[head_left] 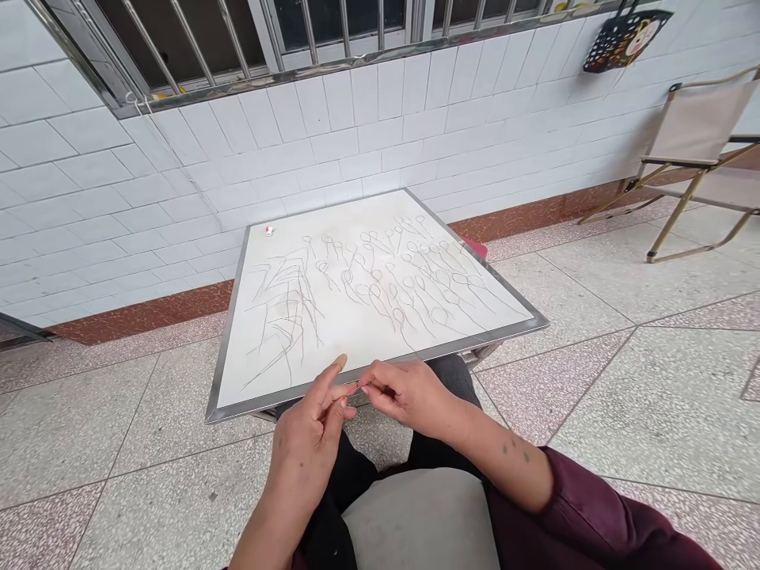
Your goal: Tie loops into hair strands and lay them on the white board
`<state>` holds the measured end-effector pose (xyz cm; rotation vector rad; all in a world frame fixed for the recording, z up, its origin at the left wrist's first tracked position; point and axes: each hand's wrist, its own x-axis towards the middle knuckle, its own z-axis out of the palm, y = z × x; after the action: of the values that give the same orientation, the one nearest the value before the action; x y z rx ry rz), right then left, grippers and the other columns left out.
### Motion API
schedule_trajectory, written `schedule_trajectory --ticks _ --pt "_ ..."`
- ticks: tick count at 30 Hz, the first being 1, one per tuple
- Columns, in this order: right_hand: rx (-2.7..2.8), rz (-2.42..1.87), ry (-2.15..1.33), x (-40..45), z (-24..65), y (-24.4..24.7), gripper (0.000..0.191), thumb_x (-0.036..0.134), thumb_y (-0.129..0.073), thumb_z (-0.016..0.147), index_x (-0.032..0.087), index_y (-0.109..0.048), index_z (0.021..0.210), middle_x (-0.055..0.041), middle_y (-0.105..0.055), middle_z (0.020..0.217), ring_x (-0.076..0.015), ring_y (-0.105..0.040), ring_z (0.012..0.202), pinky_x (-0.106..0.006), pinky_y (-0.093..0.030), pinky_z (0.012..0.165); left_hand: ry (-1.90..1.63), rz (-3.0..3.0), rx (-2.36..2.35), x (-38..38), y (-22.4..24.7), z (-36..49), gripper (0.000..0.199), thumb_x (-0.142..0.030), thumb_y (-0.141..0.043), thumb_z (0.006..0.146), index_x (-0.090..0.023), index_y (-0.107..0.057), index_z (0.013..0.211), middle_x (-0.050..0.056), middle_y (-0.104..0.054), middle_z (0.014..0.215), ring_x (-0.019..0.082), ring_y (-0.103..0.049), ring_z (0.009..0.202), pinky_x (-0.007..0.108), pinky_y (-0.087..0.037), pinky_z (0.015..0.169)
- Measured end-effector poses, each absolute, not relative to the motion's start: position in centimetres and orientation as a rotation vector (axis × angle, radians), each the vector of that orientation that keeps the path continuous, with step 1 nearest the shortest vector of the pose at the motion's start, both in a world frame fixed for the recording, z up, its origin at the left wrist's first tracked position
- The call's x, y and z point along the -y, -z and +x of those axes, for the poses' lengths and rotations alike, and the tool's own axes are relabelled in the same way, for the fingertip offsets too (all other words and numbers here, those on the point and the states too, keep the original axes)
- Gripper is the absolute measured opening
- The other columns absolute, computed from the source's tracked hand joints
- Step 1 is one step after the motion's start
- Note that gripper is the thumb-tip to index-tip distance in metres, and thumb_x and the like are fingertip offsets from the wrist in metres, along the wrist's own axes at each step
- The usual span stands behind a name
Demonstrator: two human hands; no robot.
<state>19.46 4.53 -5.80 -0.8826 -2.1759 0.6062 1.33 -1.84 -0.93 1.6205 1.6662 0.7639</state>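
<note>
Close together at the near edge of the white table [362, 340], my two hands meet at the fingertips. My right hand [404, 396] is closed in a pinch on a thin dark strand, of which only a little shows. My left hand [312, 431] has its thumb pressed against a finger at the same strand, while another finger points up and away. Many thin dark strands lie across the tabletop. Those in the middle and right end in small loops [439, 315]; the ones on the left are straight or bent lengths [266, 324]. Whether they are wire or thread I cannot tell.
A small red and white object [269, 231] sits at the table's far left corner. Behind stands a white tiled wall [332, 166] under barred windows. A folding chair [682, 150] and a hanging polka-dot bag [623, 39] are at the right. A grey cushion [421, 522] rests on my lap.
</note>
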Motion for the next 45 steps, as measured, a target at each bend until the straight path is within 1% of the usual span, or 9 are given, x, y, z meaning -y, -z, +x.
schedule_trajectory --ticks 4,10,15,23,28,34,37,42,45 --pt "2.142 -0.978 -0.622 -4.4 19.3 6.0 0.008 0.022 -0.055 0.088 0.02 -0.062 0.087 0.0052 -0.059 0.059 -0.0082 -0.046 0.049 -0.018 -0.031 0.051 -0.77 1.658 -1.624 1.8 0.9 1.4 0.045 -0.04 -0.044 0.097 -0.036 -0.044 0.142 0.001 -0.072 0.119 0.022 -0.073 0.094 0.036 -0.052 0.083" --pt "2.118 -1.116 -0.726 -4.5 19.4 5.9 0.006 0.023 -0.056 0.087 0.02 -0.061 0.088 0.0057 -0.056 0.057 -0.0088 -0.045 0.05 -0.019 -0.032 0.052 -0.734 1.55 -1.42 0.6 -0.2 0.7 0.049 -0.044 -0.042 0.098 -0.033 -0.04 0.145 0.006 -0.069 0.126 0.023 -0.071 0.1 0.041 -0.049 0.095" --pt "2.068 -1.177 -0.778 -4.5 19.5 5.6 0.006 0.024 -0.055 0.088 0.02 -0.06 0.087 0.0063 -0.055 0.058 -0.0086 -0.045 0.05 -0.019 -0.031 0.052 -0.663 1.393 -1.201 -1.7 -1.0 -0.5 0.057 -0.044 -0.049 0.096 -0.026 -0.037 0.148 0.011 -0.069 0.126 0.025 -0.069 0.105 0.043 -0.049 0.096" --pt "2.0 -1.268 -0.808 -4.7 19.6 4.9 0.006 0.019 -0.054 0.086 0.021 -0.059 0.084 0.0071 -0.057 0.058 -0.0078 -0.045 0.046 -0.019 -0.031 0.051 -0.617 1.352 -1.097 -3.7 -1.2 -0.7 0.059 -0.046 -0.047 0.096 -0.023 -0.035 0.15 0.013 -0.071 0.121 0.026 -0.069 0.106 0.044 -0.048 0.095" --pt "1.982 -1.336 -0.822 -4.9 19.8 4.5 0.007 0.02 -0.053 0.086 0.021 -0.059 0.083 0.0077 -0.053 0.055 -0.0082 -0.046 0.045 -0.02 -0.03 0.05 -0.613 1.329 -1.092 -4.3 -1.2 -0.4 0.061 -0.045 -0.049 0.096 -0.023 -0.034 0.15 0.014 -0.07 0.123 0.026 -0.069 0.106 0.044 -0.049 0.095" --pt "1.961 -1.431 -0.729 -5.3 19.7 4.6 0.006 0.02 -0.054 0.084 0.021 -0.058 0.08 0.0067 -0.055 0.055 -0.0094 -0.047 0.046 -0.021 -0.028 0.051 -0.637 1.406 -1.156 -4.4 -0.9 0.9 0.067 -0.037 -0.06 0.09 -0.024 -0.034 0.15 0.011 -0.071 0.123 0.026 -0.068 0.109 0.045 -0.045 0.1" --pt "1.933 -1.469 -0.668 -5.5 19.5 5.0 0.007 0.023 -0.054 0.086 0.02 -0.057 0.08 0.0054 -0.059 0.058 -0.0102 -0.049 0.047 -0.021 -0.028 0.051 -0.678 1.46 -1.262 -4.2 -0.7 2.1 0.062 -0.032 -0.059 0.089 -0.025 -0.039 0.147 0.008 -0.073 0.119 0.025 -0.068 0.109 0.044 -0.043 0.102" --pt "1.925 -1.578 -0.488 -5.9 19.1 6.6 0.01 0.026 -0.054 0.088 0.02 -0.058 0.081 0.0021 -0.064 0.061 -0.0137 -0.056 0.05 -0.023 -0.025 0.051 -0.707 1.537 -1.374 -4.3 0.3 3.5 0.053 -0.024 -0.053 0.089 -0.03 -0.049 0.141 0.006 -0.073 0.119 0.024 -0.071 0.101 0.041 -0.049 0.094" --pt "1.966 -1.545 -0.4 -6.0 19.1 7.3 0.012 0.026 -0.052 0.091 0.019 -0.059 0.083 0.0014 -0.065 0.061 -0.0144 -0.059 0.052 -0.024 -0.025 0.051 -0.759 1.514 -1.427 -4.7 1.0 3.8 0.055 -0.018 -0.054 0.085 -0.028 -0.051 0.14 0.005 -0.075 0.111 0.021 -0.073 0.092 0.038 -0.051 0.09"
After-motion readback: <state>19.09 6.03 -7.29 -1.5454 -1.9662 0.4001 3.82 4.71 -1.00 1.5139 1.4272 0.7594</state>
